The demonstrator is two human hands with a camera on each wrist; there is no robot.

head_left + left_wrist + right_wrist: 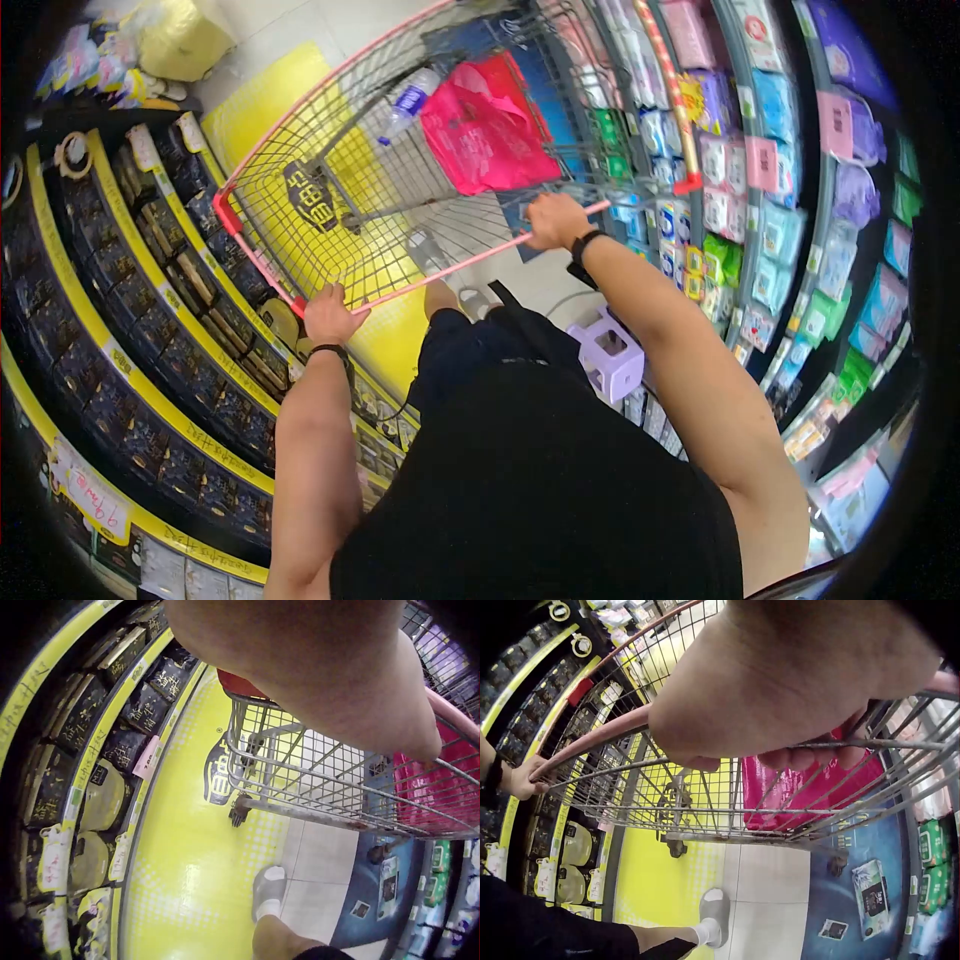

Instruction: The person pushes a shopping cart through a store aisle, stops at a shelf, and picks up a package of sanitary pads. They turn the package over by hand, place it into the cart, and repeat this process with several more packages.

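- Black packets on the left shelf [120,300] sit close to the cart's corner. If I drift that way, I could clip them.
- My left hand [330,315] is curled round the pink handle [450,268] at its left end.
- The shopping cart [380,190] stands ahead of me in the aisle, holding a pink bag [485,125] and a bottle [405,100].
- My right hand [555,220] grips the handle's right end. An uneven push could swing the cart into the right shelf [780,210].
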